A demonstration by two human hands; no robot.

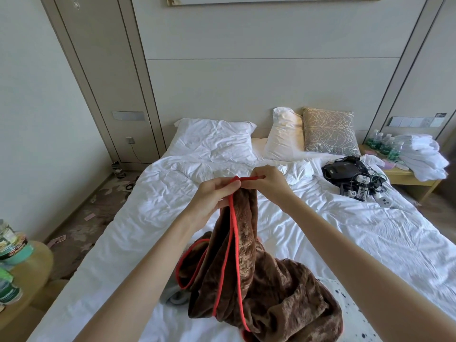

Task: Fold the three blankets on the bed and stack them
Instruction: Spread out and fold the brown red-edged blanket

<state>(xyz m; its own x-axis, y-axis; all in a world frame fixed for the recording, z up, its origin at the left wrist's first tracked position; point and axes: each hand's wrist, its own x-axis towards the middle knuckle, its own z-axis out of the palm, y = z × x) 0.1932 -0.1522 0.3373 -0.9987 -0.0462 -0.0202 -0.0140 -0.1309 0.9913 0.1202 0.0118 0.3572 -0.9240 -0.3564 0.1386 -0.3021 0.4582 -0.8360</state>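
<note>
A brown fleece blanket (pixel 259 280) with a red edge hangs bunched from both my hands above the white bed (pixel 153 206). My left hand (pixel 212 196) pinches the red trim at the top. Beside it, touching, my right hand (pixel 267 181) pinches the same red edge. The blanket's lower part lies heaped on the bed near me. A grey blanket (pixel 172 293) peeks out under its left side. A white blanket with dark spots (pixel 350 307) shows at the lower right, mostly hidden.
Two white pillows (pixel 214 137) and a patterned cushion (pixel 329 132) lie at the headboard. A black device with tangled cables (pixel 355 176) sits on the bed's right. Bottles and white towels (pixel 419 154) crowd the right nightstand. A round table (pixel 27 272) stands at the left.
</note>
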